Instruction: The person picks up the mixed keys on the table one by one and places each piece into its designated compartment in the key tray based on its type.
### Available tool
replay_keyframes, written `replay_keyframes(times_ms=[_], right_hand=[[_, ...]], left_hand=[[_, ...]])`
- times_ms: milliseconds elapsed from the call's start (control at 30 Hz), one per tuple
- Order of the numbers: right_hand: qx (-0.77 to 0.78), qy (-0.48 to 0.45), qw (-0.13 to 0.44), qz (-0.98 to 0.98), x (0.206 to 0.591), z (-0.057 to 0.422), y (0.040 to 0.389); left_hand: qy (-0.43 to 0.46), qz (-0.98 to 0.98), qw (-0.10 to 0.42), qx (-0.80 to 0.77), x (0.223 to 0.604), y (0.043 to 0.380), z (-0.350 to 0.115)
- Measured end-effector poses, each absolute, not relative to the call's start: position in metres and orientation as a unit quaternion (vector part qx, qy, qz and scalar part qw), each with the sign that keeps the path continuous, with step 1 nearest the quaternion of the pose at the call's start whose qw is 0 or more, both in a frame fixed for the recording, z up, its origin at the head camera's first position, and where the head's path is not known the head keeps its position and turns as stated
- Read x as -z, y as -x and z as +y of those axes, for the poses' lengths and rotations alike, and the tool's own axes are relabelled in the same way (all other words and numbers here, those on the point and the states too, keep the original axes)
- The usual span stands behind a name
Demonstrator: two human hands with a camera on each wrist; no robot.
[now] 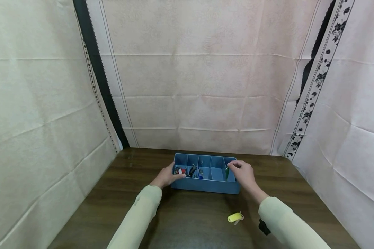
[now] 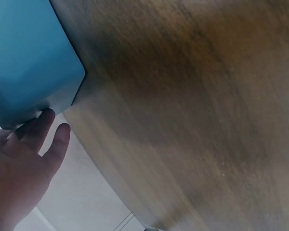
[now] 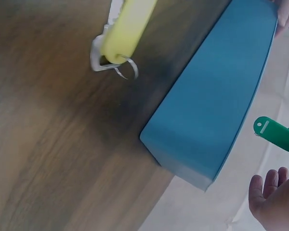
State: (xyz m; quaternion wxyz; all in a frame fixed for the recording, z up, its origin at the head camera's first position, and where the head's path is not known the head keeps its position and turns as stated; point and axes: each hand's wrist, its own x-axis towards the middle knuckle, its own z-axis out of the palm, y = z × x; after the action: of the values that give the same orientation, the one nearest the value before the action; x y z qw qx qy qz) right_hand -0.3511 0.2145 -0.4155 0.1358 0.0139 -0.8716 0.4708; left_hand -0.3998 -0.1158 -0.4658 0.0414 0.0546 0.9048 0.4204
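A blue box point(image 1: 205, 186) with several compartments in a row stands near the table's far edge. My left hand point(image 1: 167, 176) grips its left end, thumb over the front rim and fingers against the end wall. At the rightmost compartment my right hand point(image 1: 243, 175) pinches a key with a green key tag point(image 3: 277, 134) by its upper end. The tag hangs above that compartment. Small keychains, among them a red and white piece point(image 1: 180, 171), a black piece point(image 1: 192, 171) and a blue one point(image 1: 201, 175), lie in the left compartments.
In front of the box, toward the right, a yellow key tag point(image 1: 234, 217) with a key and ring lies on the brown wooden table point(image 1: 187, 221). Light cloth curtains point(image 1: 205, 86) surround the table at the back and both sides.
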Motion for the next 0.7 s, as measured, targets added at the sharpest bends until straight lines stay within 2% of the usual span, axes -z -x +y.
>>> replay_keyframes(times_ms=[700], right_hand=[[-0.486, 0.059, 0.164, -0.856, 0.414, 0.189, 0.397]], left_hand=[[-0.061, 0.902, 0.043, -0.424, 0.466, 0.403, -0.116]])
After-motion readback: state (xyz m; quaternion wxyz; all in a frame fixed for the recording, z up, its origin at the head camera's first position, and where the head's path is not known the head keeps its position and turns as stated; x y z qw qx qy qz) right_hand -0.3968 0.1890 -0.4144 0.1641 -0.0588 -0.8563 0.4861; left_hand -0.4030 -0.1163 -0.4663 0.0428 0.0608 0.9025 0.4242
